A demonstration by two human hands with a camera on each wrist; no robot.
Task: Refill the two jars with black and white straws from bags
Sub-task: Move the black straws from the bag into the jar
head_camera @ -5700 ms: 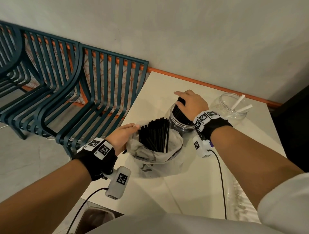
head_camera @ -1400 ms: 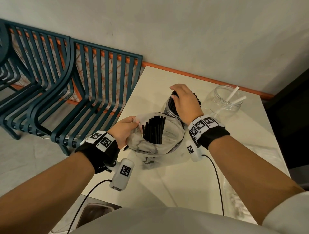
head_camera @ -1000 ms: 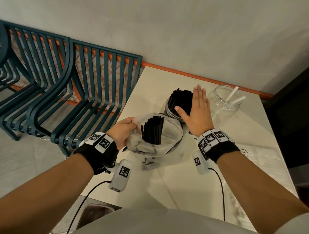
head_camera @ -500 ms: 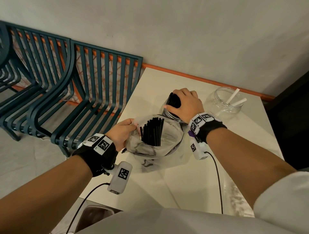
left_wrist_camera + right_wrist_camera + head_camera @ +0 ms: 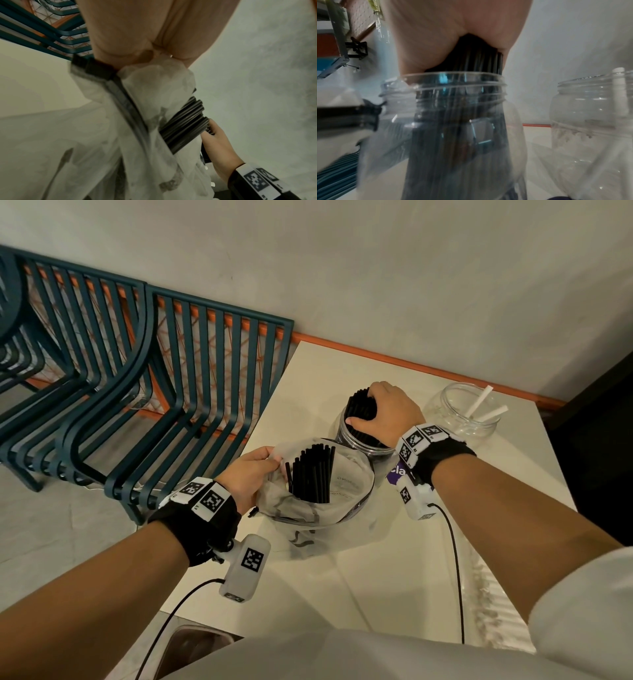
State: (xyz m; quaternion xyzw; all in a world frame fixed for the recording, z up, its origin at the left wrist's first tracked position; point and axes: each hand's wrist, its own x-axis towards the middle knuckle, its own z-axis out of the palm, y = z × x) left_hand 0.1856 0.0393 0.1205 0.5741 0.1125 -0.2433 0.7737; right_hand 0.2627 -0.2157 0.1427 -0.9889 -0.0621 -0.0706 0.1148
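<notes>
A clear jar (image 5: 346, 433) (image 5: 453, 121) stands mid-table, packed with upright black straws (image 5: 359, 405) (image 5: 481, 59). My right hand (image 5: 383, 412) curls over the tops of those straws and grips the bundle. In front of it stands an open translucent bag (image 5: 349, 484) (image 5: 154, 94) with more black straws (image 5: 311, 474) (image 5: 185, 127) standing in it. My left hand (image 5: 250, 474) pinches the bag's left rim. A second clear jar (image 5: 466, 416) (image 5: 590, 108) at the back right holds two white straws (image 5: 483, 405).
The white table (image 5: 342, 577) ends against the grey wall. Dark teal slatted chairs (image 5: 171, 392) stand left of the table. A clear bag of white straws (image 5: 493, 611) lies along the table's right front edge. A bin opening (image 5: 191, 645) shows below the near edge.
One second ago my right hand was flat and open beside the black straws in the jar. It has since closed over their tops. My left hand kept its pinch on the bag rim.
</notes>
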